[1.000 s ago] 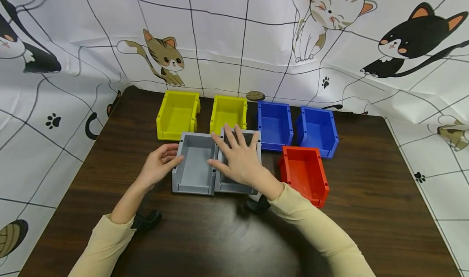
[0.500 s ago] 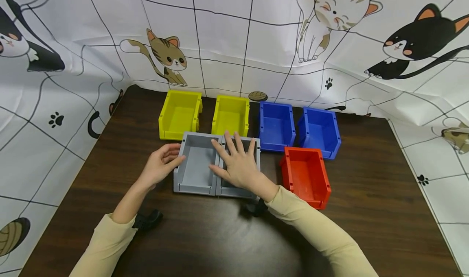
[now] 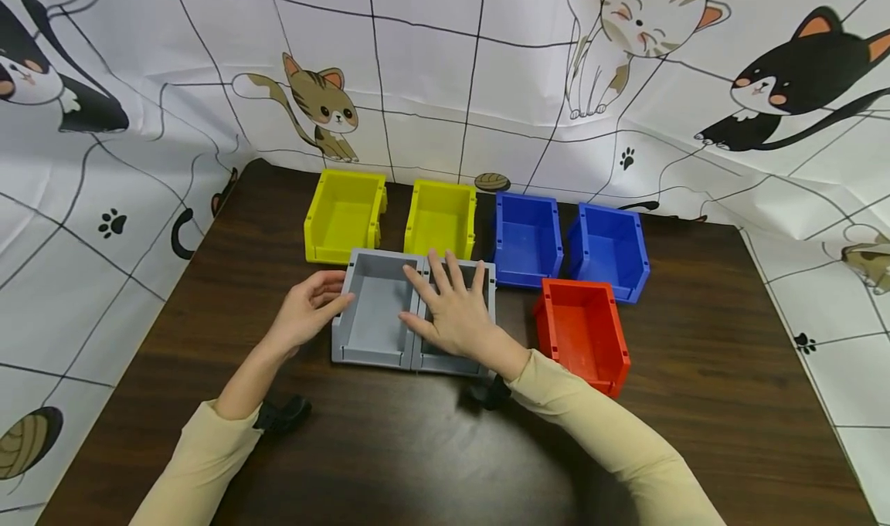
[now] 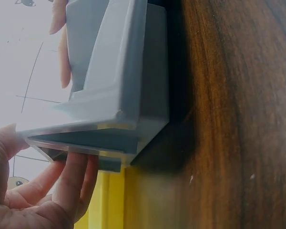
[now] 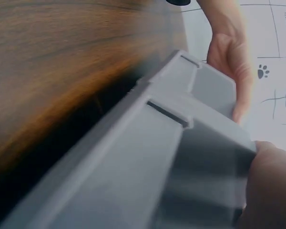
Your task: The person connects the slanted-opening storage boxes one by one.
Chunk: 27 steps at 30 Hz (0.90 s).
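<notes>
Two grey storage bins stand side by side on the dark wood table in the head view. My left hand (image 3: 304, 313) pinches the outer side wall of the left grey bin (image 3: 378, 302). In the left wrist view its thumb is at the rim and its fingers reach under the side lip. My right hand (image 3: 455, 317) is spread flat over the right grey bin (image 3: 445, 362) and hides much of its inside. The right wrist view shows the fronts of both bins close up, their walls against each other.
Behind the grey bins are a left yellow bin (image 3: 345, 217) and a right yellow bin (image 3: 440, 217). Two blue bins, the nearer-to-middle blue bin (image 3: 527, 240) and the outer blue bin (image 3: 609, 252), stand at the back right. A red bin (image 3: 582, 333) is beside my right forearm.
The right grey bin's far edge has come down under my right hand, lining up with the left bin. My left hand keeps its hold. The head view has shifted slightly.
</notes>
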{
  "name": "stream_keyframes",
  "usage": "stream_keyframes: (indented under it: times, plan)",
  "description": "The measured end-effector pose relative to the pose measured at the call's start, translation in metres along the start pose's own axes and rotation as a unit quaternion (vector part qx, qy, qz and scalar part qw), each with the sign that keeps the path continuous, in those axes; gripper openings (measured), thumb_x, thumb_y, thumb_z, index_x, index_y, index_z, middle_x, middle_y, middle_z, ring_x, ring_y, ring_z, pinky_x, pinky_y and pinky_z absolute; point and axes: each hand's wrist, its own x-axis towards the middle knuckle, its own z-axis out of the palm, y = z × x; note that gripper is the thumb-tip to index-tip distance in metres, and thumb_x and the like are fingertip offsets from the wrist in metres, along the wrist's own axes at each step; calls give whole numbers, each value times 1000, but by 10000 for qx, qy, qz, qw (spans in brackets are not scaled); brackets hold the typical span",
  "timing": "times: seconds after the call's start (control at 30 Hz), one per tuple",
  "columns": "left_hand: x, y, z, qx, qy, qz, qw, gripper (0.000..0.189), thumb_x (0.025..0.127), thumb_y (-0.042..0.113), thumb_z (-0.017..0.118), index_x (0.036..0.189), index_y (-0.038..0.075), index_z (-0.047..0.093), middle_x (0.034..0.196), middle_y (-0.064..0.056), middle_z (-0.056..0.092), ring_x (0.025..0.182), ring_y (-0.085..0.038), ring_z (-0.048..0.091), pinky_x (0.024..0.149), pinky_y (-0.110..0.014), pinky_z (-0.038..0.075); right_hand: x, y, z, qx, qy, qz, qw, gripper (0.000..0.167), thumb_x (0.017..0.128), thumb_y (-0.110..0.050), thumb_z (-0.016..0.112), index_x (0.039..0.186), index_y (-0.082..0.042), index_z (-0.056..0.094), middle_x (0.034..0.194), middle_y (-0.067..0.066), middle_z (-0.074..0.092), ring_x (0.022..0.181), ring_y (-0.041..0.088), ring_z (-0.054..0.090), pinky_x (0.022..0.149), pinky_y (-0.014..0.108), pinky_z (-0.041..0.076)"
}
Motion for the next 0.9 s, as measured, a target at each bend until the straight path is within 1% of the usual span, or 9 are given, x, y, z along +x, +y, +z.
stream_keyframes:
  times: [0.17, 0.23, 0.33, 0.4, 0.53, 0.6, 0.67, 0.8, 0.9]
  plan:
    - [0, 1, -1, 138, -43, -27, 9999, 43, 92, 13, 60, 128, -8, 47, 119, -28, 55, 108, -37, 55, 78, -16, 47, 1, 3, -6, 0, 122, -110, 9999, 70, 90, -66, 35, 149, -30, 23, 155, 11, 15, 140, 35, 15, 100, 71, 9]
    - [0, 2, -1, 133, -51, -15, 9999, 42, 92, 12, 60, 127, -9, 47, 119, -28, 55, 107, -38, 55, 78, -16, 47, 0, 5, -11, 274, 164, -78, 9995, 69, 91, -65, 36, 149, -28, 27, 154, 10, 20, 139, 34, 19, 101, 69, 10]
    - [1, 3, -2, 136, -70, 18, 9999, 43, 92, 12, 60, 127, -9, 47, 119, -29, 55, 107, -38, 55, 78, -16, 48, -3, 10, -20, 756, 287, 112, 9967, 67, 92, -61, 40, 147, -24, 32, 152, 9, 26, 138, 32, 23, 104, 65, 15]
    - [1, 4, -2, 144, -81, 7, 9999, 43, 92, 13, 60, 128, -8, 47, 119, -29, 55, 108, -37, 55, 79, -16, 48, -7, 15, -27, 1011, 510, 236, 9933, 66, 92, -57, 46, 145, -19, 36, 149, 10, 32, 136, 31, 28, 104, 61, 21]
    - [1, 4, -2, 158, -82, -32, 9998, 44, 92, 14, 60, 128, -8, 47, 120, -29, 55, 108, -37, 55, 79, -17, 48, -16, 32, -37, 1171, 1283, 358, 9842, 61, 90, -46, 58, 137, -10, 46, 140, 14, 45, 126, 32, 42, 97, 53, 37]
    - [1, 3, -2, 150, -84, -41, 9998, 45, 92, 14, 61, 128, -8, 47, 120, -29, 55, 108, -37, 55, 79, -17, 47, -21, 42, -41, 1233, 1611, 372, 9785, 59, 88, -40, 63, 134, -6, 50, 135, 16, 50, 120, 33, 47, 92, 52, 42]
    - [1, 3, -2, 149, -86, -49, 9998, 45, 92, 14, 61, 129, -8, 47, 120, -28, 55, 108, -37, 55, 79, -16, 47, -27, 52, -42, 1301, 1839, 410, 9734, 57, 86, -36, 66, 131, -4, 52, 131, 18, 52, 117, 35, 49, 89, 51, 45]
    - [1, 4, -2, 162, -87, -56, 9998, 46, 92, 15, 61, 129, -7, 47, 121, -28, 54, 109, -36, 54, 79, -15, 47, -39, 69, -45, 1473, 2041, 570, 9661, 55, 85, -30, 69, 129, -2, 53, 128, 19, 55, 115, 36, 51, 86, 51, 47]
    - [1, 4, -2, 179, -89, -61, 9998, 46, 92, 15, 61, 129, -7, 47, 120, -28, 55, 108, -36, 55, 79, -15, 47, -47, 79, -47, 1617, 2037, 785, 9624, 54, 85, -27, 69, 130, -2, 53, 129, 19, 54, 116, 36, 51, 87, 51, 46]
